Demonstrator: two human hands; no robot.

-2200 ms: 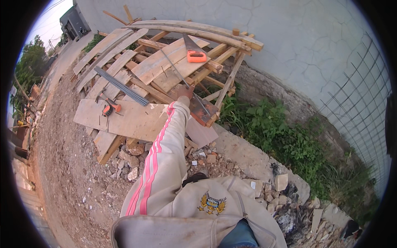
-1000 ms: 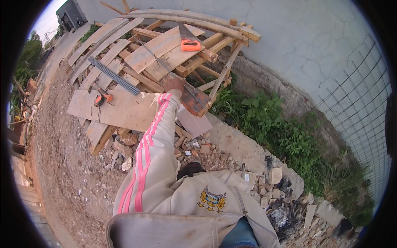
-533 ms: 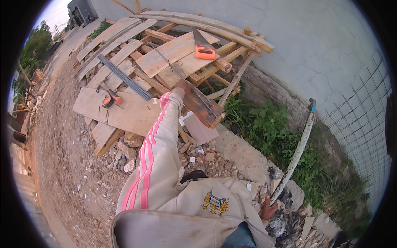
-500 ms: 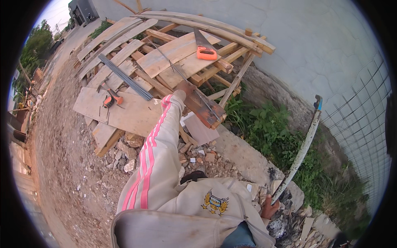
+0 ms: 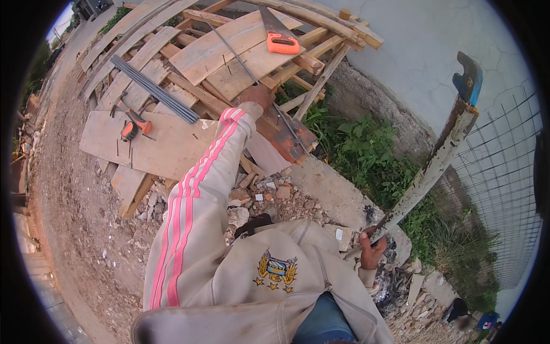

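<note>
My left hand [image 5: 258, 97] is closed on a thin steel rod [image 5: 234, 53], pressing it down along a reddish-brown plank [image 5: 275, 139] at the corner of the wooden stack. To the right, my right hand [image 5: 372, 251] grips the lower end of a long paint-worn metal pipe [image 5: 427, 178]. That pipe slants up to the right, and a blue and grey hooked head [image 5: 470, 77] tips it, held in the air apart from the rod. An orange-handled handsaw [image 5: 281, 40] lies on the boards beyond my left hand.
A bundle of steel rods [image 5: 154, 89], a hammer [image 5: 134, 116] and a tape measure [image 5: 129, 131] lie on boards at the left. Rubble [image 5: 275, 198] covers the ground before me. Green plants [image 5: 372, 155] and wire mesh [image 5: 498, 172] stand along the pale wall [image 5: 424, 34].
My right hand has come up with the pipe, and its hooked head is higher and looks larger. The view has shifted; my left hand stays on the rod.
</note>
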